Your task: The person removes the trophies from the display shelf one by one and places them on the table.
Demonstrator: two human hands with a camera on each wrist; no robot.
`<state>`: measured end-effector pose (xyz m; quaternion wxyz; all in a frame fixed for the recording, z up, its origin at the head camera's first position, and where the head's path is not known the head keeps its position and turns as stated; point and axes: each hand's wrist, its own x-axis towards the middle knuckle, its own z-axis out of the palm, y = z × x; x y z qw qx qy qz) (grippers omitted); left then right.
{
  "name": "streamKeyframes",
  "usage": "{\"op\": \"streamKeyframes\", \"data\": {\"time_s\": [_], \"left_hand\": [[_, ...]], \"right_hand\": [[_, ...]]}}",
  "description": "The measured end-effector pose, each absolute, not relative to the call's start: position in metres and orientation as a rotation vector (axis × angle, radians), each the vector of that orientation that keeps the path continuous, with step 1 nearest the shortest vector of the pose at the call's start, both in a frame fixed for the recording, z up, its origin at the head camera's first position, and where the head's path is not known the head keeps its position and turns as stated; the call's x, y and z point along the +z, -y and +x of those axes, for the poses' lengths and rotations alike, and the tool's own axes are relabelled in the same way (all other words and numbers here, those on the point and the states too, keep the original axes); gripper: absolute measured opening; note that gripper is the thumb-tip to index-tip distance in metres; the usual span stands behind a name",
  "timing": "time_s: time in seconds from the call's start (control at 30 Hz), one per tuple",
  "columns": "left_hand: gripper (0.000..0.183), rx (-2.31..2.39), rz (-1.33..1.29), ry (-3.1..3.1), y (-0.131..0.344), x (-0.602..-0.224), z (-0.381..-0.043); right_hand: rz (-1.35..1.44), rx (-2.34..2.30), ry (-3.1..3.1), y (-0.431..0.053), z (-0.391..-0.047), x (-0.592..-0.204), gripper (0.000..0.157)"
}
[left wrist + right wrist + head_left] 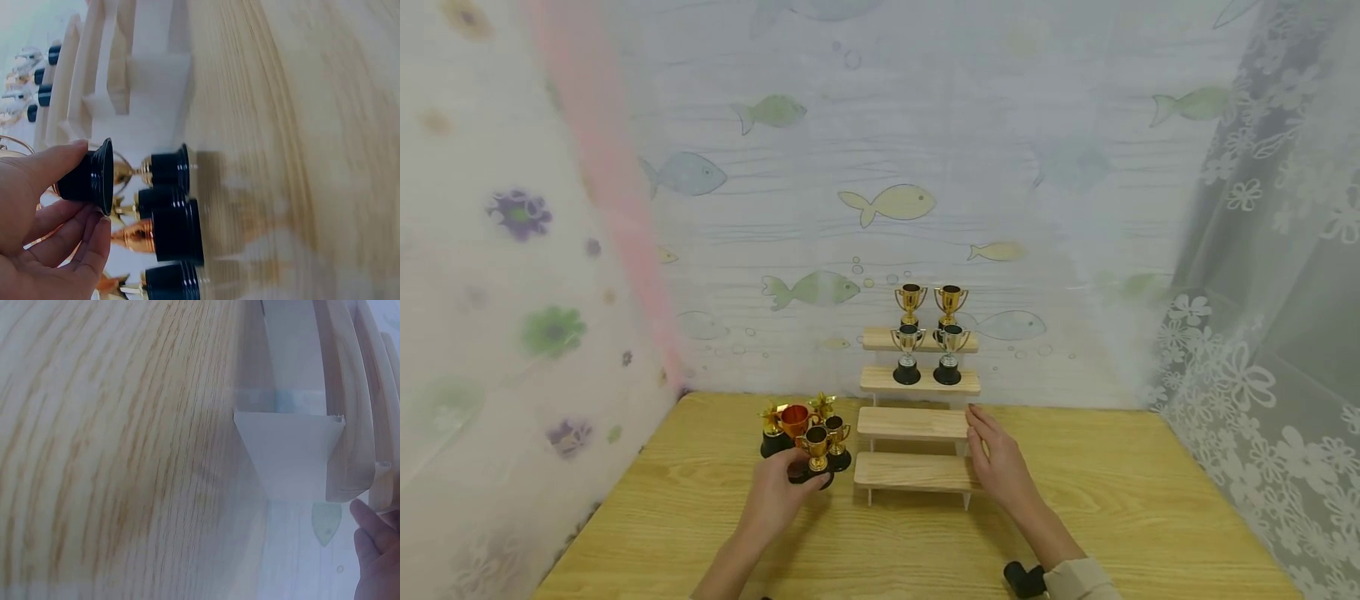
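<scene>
My left hand [782,487] pinches a small gold trophy cup [817,446] by its black base [87,178]. In the left wrist view that base is raised off the tabletop. Right behind it stand another gold cup [835,435], a reddish-copper cup [795,421] and two gold star trophies [822,405]. My right hand [1000,462] lies along the right end of a four-tier wooden stand [913,423], fingers extended at the step edges. Two gold cups [911,302] are on the stand's top step, and two silver cups [907,354] are on the step below.
The stand is on a wood-grain table [1097,492], its steps borne on white supports [290,453]. A curtain with printed fish [895,202] hangs behind. A black object [1024,578] sits by the right forearm at the near edge.
</scene>
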<state>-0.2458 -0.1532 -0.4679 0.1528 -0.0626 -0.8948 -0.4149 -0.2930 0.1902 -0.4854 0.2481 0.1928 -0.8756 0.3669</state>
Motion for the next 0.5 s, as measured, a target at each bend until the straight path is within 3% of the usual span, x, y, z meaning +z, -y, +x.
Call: {"op": "streamKeyframes", "data": {"time_s": [0.5], "left_hand": [[0.027, -1.119, -0.042, 2.612, 0.196, -0.477, -0.246]], "right_hand": [[0.522, 1.008, 2.376, -0.190, -0.292, -0.485, 0.039]]}}
